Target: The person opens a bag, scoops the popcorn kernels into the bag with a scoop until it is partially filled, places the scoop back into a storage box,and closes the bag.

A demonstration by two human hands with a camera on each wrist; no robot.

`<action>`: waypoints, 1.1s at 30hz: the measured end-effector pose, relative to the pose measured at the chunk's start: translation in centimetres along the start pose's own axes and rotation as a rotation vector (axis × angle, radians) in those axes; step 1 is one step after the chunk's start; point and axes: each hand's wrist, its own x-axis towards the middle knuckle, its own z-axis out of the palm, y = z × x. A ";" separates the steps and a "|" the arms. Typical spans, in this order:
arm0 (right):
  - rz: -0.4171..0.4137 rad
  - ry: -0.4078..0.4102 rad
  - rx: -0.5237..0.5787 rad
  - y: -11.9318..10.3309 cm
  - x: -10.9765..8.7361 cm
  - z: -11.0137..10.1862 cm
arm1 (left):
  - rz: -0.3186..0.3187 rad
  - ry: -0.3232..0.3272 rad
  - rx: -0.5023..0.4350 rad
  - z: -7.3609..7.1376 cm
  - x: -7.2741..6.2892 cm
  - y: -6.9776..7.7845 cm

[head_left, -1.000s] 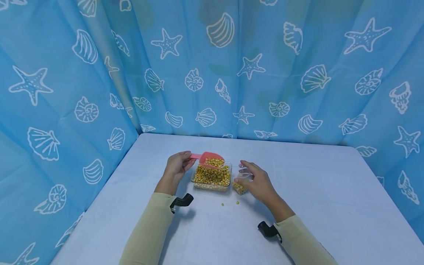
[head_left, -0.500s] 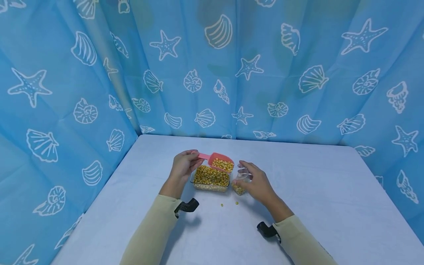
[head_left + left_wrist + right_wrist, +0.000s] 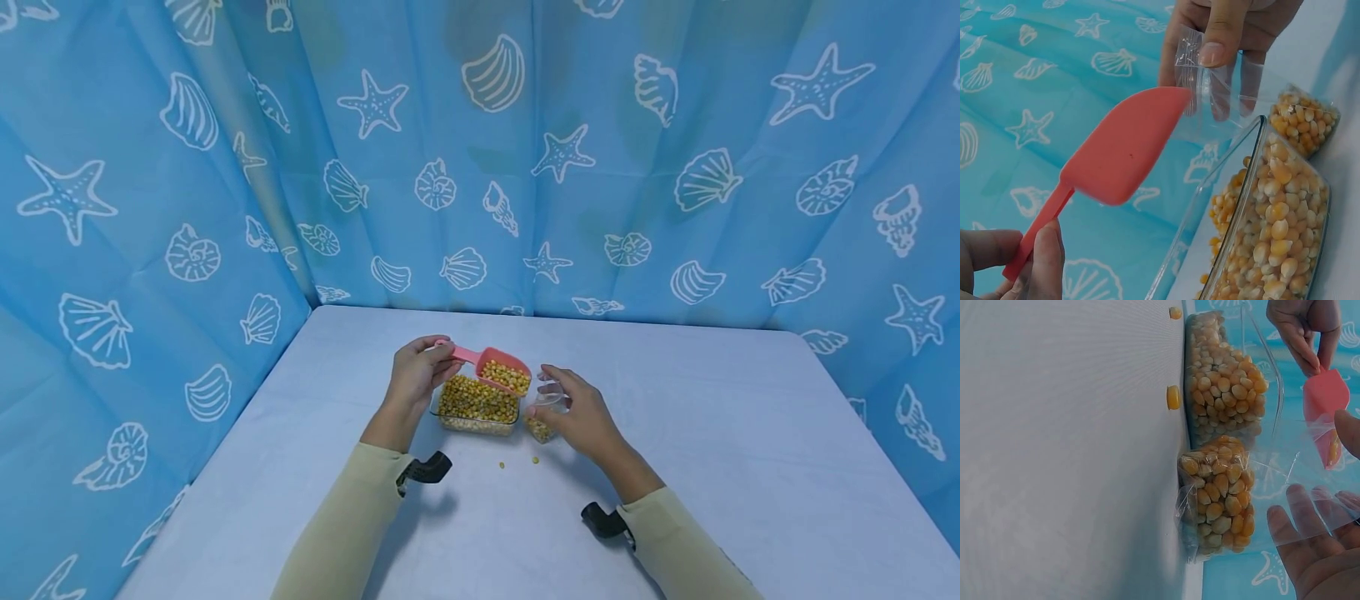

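Observation:
My left hand (image 3: 415, 377) pinches the handle of a pink scoop (image 3: 1124, 150) that carries corn kernels (image 3: 504, 377). The scoop hangs over the right side of a glass container (image 3: 1262, 128) filled with more kernels. Its tip points at the mouth of a clear plastic bag (image 3: 1279, 465), close to the bag's upper edge. My right hand (image 3: 581, 414) holds that bag by its top, the thumb on one side and the fingers spread on the other. Kernels (image 3: 1219, 503) fill the bottom of the bag, which stands on the table beside the container.
Two loose kernels, one (image 3: 536, 460) nearer the bag and another (image 3: 502, 465) to its left, lie on the white table (image 3: 712, 433) in front of the container. A blue curtain (image 3: 405, 217) with white shell and starfish prints hangs behind and at the sides.
My left hand has moved the loaded scoop to the right, from above the container to near the bag's mouth. The right hand stays in place, still holding the bag.

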 end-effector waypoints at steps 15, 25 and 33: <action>0.007 0.010 -0.007 0.4 0.3 0.2 | 0.059 -0.012 0.078 0.6 -0.7 0.6; 0.013 0.010 -0.006 0.5 0.3 0.3 | 0.069 -0.009 0.096 0.8 -1.0 0.9; 0.028 0.010 0.004 0.2 0.2 0.2 | 0.071 -0.025 0.111 1.0 -1.5 1.2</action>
